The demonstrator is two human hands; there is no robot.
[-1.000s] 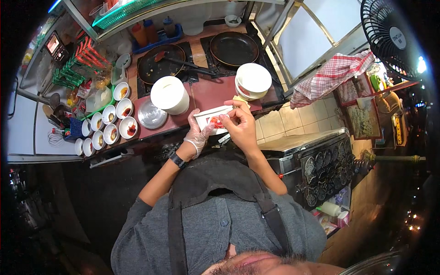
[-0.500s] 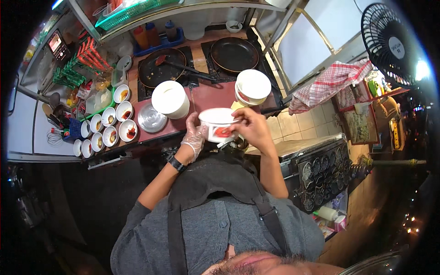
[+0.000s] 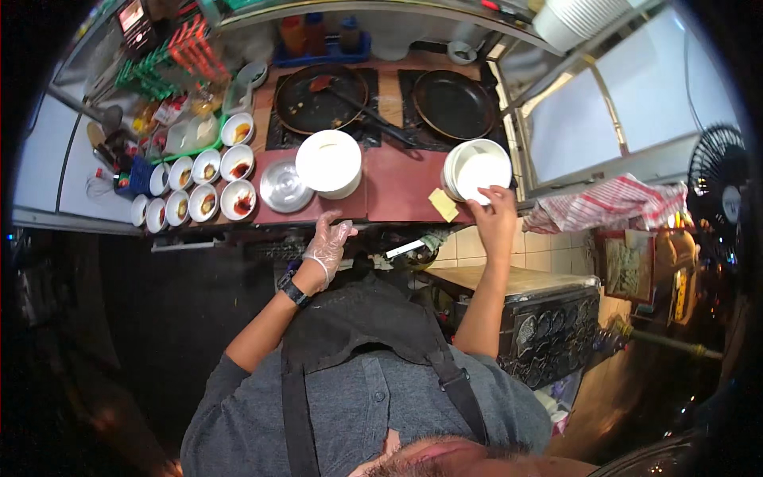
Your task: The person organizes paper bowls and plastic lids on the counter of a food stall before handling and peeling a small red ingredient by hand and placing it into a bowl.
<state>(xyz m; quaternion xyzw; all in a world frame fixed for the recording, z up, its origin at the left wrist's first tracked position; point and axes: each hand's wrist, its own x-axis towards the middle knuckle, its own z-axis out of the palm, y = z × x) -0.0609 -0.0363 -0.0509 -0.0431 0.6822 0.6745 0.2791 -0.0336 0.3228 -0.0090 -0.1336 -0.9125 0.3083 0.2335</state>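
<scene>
My right hand (image 3: 494,215) is at the near rim of a stack of white paper bowls (image 3: 453,175) on the right of the counter. Its fingers are closed on the edge of the top white bowl (image 3: 486,173). My left hand (image 3: 328,242), in a clear plastic glove, hovers at the counter's front edge with its fingers apart and nothing in them. Just beyond it stands another stack of white bowls (image 3: 328,163), beside clear round lids (image 3: 286,187). A yellow piece of paper or cloth (image 3: 443,205) lies at the foot of the right stack.
Several small bowls with sauces (image 3: 238,199) line the left counter. Behind are two dark pans (image 3: 453,103), one with a red-headed spatula (image 3: 322,83) across it. A checked cloth (image 3: 608,205) hangs at right, near a black fan (image 3: 719,171). Below sits a dark moulded griddle (image 3: 548,322).
The printed white bowl that both hands held in front of me is no longer between them. My right hand has moved right to the bowl stack. My left hand has let go.
</scene>
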